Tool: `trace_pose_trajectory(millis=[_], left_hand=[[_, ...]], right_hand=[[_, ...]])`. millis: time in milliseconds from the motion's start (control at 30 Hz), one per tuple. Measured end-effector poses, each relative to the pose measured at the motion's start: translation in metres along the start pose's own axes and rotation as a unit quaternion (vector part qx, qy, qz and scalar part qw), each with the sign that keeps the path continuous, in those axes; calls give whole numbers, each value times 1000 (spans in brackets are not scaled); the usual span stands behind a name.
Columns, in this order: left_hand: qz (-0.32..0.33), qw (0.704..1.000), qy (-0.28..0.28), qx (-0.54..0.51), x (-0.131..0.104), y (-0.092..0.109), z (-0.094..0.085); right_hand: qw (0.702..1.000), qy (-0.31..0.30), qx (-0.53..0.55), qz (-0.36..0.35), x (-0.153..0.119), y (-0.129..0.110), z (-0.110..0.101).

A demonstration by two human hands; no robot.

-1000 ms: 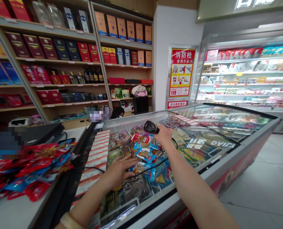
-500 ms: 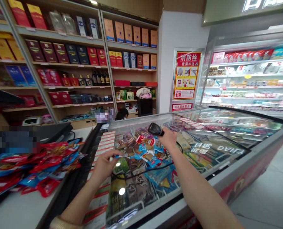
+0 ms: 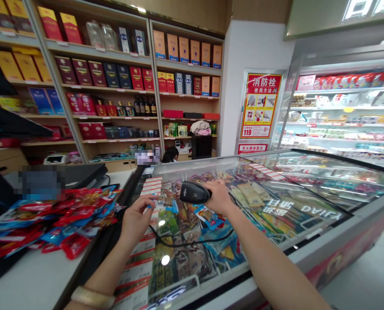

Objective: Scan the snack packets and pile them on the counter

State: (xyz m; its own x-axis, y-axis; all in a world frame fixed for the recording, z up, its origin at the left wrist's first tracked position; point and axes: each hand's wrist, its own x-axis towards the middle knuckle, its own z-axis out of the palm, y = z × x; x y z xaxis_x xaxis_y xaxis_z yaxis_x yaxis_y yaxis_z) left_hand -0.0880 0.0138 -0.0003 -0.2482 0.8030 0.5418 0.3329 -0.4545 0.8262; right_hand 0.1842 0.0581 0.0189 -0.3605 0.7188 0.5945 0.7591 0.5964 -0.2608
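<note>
A black barcode scanner (image 3: 195, 192) is gripped in my right hand (image 3: 220, 196), its head pointing left above the glass freezer lid. My left hand (image 3: 139, 216) pinches the edge of a small blue snack packet (image 3: 166, 204), partly hidden behind the scanner's head. Another blue and red snack packet (image 3: 210, 216) rests on the glass just below my right hand. From the scanner, a black cable (image 3: 188, 244) loops across the lid toward the left.
Red and blue snack packets (image 3: 78, 215) lie heaped on the white counter (image 3: 59, 275) at left. Under its glass, the chest freezer (image 3: 311, 248) holds bagged goods. Behind stand shelves of boxed bottles (image 3: 109, 75). A person's head (image 3: 170, 154) shows beyond the freezer.
The scanner has moved left, close to the packet in my left hand. That hand has shifted slightly left and up with the packet. The view has turned a little to the left.
</note>
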Motion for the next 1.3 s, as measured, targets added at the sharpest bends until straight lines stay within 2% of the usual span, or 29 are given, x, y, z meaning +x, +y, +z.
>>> trace_pose_trajectory(millis=[67,233,400,633,1033,1200,1300], left_hand=[[-26,998,-10,-49,-2,6,2],[-188,961,-29,-203,-3,20,1],[-232,936,-41,-261,-4,26,0],[-229,933,-39,-276,-7,31,2],[-215,943,-44,-251,-7,33,3],[-211,949,-48,-229,-8,26,4],[-168,969,-52,-175,-6,17,3]], right_hand=[[999,-8,15,-38,-1,-7,1],[993,-19,50,-101,-5,-22,0],[988,-40,74,-126,-8,-32,1],[986,-48,76,-140,-9,-31,9],[986,-41,79,-138,-9,-31,14],[987,-42,81,-131,-9,-33,10],[987,-35,82,-131,-9,-34,9]])
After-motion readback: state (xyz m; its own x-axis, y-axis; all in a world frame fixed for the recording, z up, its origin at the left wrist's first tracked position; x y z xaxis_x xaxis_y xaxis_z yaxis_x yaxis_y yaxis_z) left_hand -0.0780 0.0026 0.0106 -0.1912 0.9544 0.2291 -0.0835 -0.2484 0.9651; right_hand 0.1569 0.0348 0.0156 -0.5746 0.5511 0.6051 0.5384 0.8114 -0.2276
